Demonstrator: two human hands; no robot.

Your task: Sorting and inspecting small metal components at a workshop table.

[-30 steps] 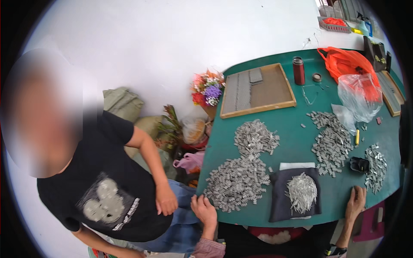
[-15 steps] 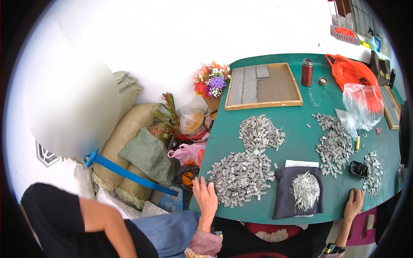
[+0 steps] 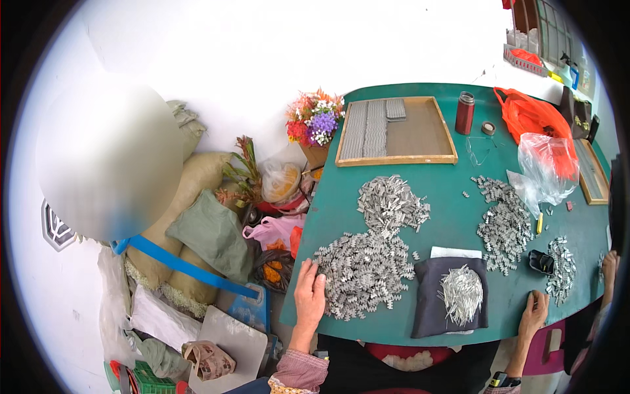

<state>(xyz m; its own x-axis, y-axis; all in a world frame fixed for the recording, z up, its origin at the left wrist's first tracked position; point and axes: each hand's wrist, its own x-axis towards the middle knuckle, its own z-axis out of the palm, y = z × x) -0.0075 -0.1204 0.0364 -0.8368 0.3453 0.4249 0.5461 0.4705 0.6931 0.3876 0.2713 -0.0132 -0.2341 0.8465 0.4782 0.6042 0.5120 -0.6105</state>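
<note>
My left hand (image 3: 310, 299) lies at the table's left edge, fingers extended and open, beside a large pile of small grey wavy metal pieces (image 3: 364, 276). At the front edge, my right hand (image 3: 535, 312) rests with its fingers curled closed; whatever may be inside is hidden. Between the hands sits a dark folded cloth (image 3: 430, 308) bearing a heap of thin silvery pins (image 3: 461, 297). Behind the large pile is a smaller pile of grey metal pieces (image 3: 392, 202). Another wavy-piece pile (image 3: 504, 226) lies beyond my right hand, near a small black container (image 3: 541, 262) and short metal pieces (image 3: 561, 272).
A wooden-framed tray (image 3: 420, 159) with rows of grey pieces stands at the back of the green table (image 3: 453, 226). Near it are a red flask (image 3: 465, 115), glasses (image 3: 481, 151) and an orange bag (image 3: 535, 118). Sacks (image 3: 203, 180) crowd the left. Another person's hand (image 3: 610, 266) is at right.
The person in black at the lower left is gone from view, baring a board and a patterned bag. Another person's hand has appeared at the right. My left hand now lies closer against the table edge.
</note>
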